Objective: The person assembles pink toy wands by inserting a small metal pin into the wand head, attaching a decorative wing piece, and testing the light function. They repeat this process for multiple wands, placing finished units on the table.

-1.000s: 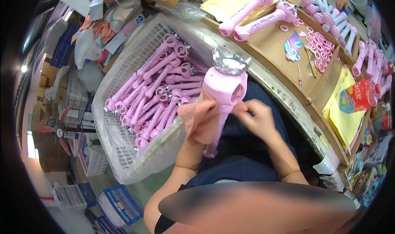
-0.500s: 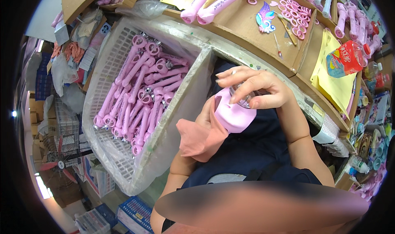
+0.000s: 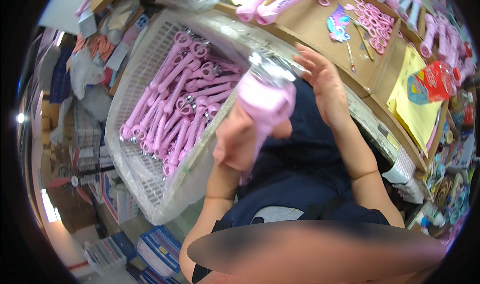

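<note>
My left hand (image 3: 282, 129) grips a pink toy wand (image 3: 266, 100), which stands nearly upright over my lap near the crate. It has a pink head and a shiny clear or silvery top, blurred by motion. A peach-coloured cloth (image 3: 235, 140) lies bunched in the same hand and hides most of its fingers. To the wand's right, my right hand (image 3: 325, 81) is raised with its fingers apart and nothing in it, close to the table's edge.
At the left stands a white plastic-lined crate (image 3: 122, 84) heaped with pink wands (image 3: 172, 96). Ahead, a cardboard tray (image 3: 305, 24) holds pink rings (image 3: 375, 21), a winged cutout (image 3: 339, 24) and a brush. Yellow paper (image 3: 407, 109) and a red-labelled bottle (image 3: 434, 81) lie at the right.
My right hand has come off the wand's clear top and opened to the right. The left hand has swung the wand up and left, toward the crate, turning it upright.
</note>
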`<state>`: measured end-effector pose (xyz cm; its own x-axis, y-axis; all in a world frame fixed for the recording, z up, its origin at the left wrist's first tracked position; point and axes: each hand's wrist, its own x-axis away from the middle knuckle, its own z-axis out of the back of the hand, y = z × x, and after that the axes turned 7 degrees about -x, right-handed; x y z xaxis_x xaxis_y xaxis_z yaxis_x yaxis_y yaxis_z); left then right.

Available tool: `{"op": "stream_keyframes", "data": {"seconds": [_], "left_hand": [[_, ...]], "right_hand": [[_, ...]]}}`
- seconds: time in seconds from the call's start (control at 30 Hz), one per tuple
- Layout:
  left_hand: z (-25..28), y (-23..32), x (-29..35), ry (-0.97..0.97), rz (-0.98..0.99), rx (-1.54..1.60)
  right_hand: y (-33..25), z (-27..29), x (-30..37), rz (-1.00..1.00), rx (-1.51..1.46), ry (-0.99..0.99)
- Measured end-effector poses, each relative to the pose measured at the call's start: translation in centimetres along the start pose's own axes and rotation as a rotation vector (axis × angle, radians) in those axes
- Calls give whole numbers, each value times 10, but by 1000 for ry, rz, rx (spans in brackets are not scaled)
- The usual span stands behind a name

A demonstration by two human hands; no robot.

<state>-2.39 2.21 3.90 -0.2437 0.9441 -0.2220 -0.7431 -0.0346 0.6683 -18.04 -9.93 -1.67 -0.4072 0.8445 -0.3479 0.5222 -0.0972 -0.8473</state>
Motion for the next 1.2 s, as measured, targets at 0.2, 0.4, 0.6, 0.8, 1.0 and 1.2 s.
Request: {"op": "stream_keyframes", "data": {"seconds": [0.2, 0.4, 0.6, 0.8, 1.0, 1.2], "left_hand": [[34, -37, -59, 597, -212, 194], [44, -50, -62, 632, -25, 426], [27, -76, -62, 896, -99, -226], [20, -94, -54, 800, -158, -225], [17, -88, -52, 775, -235, -247], [13, -90, -42, 648, -120, -410]], "right_hand": [[29, -23, 66, -287, 146, -238], [46, -12, 94, -251, 292, -245], [50, -11, 104, -755, -509, -162], [58, -14, 116, -877, -970, -216], [71, -11, 122, -1056, -1376, -120], [63, -14, 101, -988, -646, -361]]}}
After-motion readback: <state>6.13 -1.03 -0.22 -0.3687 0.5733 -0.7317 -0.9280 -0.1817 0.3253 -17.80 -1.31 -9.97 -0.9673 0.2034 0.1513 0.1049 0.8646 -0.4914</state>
